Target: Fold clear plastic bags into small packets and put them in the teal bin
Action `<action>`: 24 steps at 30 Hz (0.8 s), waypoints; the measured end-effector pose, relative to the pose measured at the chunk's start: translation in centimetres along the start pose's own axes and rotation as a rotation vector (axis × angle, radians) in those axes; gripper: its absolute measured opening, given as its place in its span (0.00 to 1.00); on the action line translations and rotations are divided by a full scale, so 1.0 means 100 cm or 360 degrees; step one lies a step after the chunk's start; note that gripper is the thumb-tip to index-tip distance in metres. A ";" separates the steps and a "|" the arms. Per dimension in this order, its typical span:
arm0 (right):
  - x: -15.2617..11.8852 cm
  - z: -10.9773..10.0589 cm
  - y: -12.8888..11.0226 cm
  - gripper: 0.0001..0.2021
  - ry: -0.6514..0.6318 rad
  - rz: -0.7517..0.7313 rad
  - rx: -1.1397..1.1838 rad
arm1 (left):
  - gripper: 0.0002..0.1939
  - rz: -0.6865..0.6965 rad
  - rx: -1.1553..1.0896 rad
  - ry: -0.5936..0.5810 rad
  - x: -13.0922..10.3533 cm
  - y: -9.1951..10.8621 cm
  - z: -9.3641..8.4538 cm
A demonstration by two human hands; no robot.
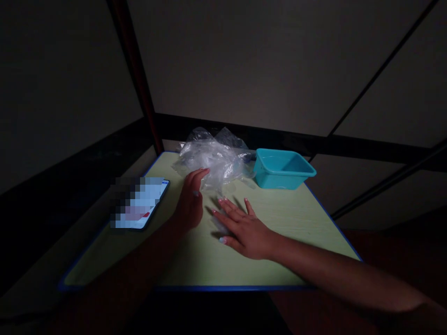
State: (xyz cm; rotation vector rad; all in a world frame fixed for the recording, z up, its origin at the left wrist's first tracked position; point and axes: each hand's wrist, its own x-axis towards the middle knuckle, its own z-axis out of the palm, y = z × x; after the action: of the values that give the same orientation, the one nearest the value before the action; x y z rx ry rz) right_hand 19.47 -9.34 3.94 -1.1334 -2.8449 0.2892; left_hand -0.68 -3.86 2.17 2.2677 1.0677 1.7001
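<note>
My right hand (249, 235) is spread, palm down, over the middle of the table, its fingers apart and holding nothing. Under its fingertips lies a faint whitish, see-through patch, perhaps plastic; I cannot make out what it is. My left hand (192, 197) is turned on its side with fingers stretched forward, nothing in its grasp. Just beyond its fingertips sits a crumpled heap of clear plastic bags (216, 158). Whether the left fingertips touch the heap, I cannot tell.
A turquoise plastic bin (282, 177) stands at the table's back right. On the left lies a phone (150, 204) with a lit screen, partly blurred out. The pale green table (286, 223) has a blue edge. Walls rise close behind and at the left.
</note>
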 end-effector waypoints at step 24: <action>0.059 0.015 0.006 0.25 -0.0105 -0.0051 -0.0066 | 0.31 -0.0141 0.0056 -0.0046 0.000 -0.001 0.006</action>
State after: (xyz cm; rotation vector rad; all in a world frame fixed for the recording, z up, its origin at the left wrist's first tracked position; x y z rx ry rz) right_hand 15.41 -5.13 2.34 -1.1045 -2.9366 0.2718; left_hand -0.23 -3.64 1.92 2.2225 1.1821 1.6226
